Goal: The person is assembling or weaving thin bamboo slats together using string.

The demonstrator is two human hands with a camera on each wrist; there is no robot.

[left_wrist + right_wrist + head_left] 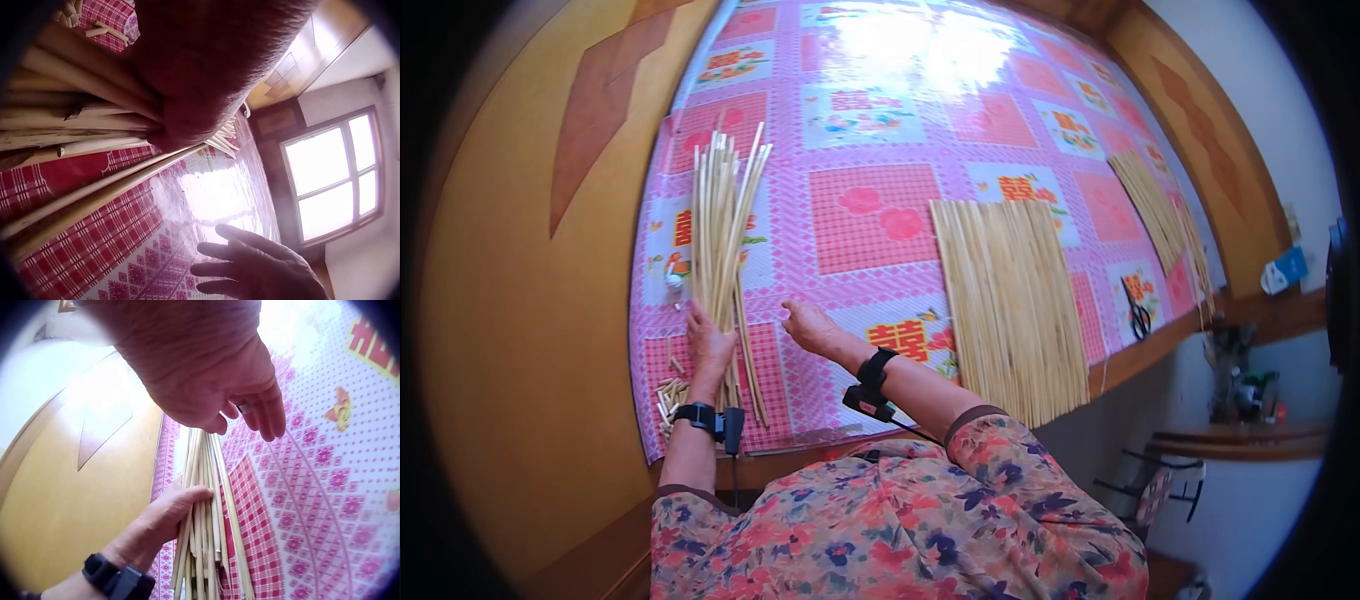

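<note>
A bundle of long pale plant stalks [718, 215] lies lengthwise on the left side of the patterned plastic table cover. My left hand [712, 345] grips it low down, the thumb across the top as the right wrist view shows; the fingers under it are hidden. Two stalks [119, 194] run apart from the held ones, along the right of the bundle. My right hand [808, 326] hovers to the right of the bundle, holding nothing. Its fingers look spread in the left wrist view and bent loosely downward in the right wrist view.
Short cut stalk pieces [670, 400] are heaped beside my left wrist. A mat of stalks laid side by side [1010, 310] reaches over the front edge. Black-handled scissors [1138, 312] and another stalk mat [1148, 205] lie further right. A wooden panel [510, 330] borders the left side.
</note>
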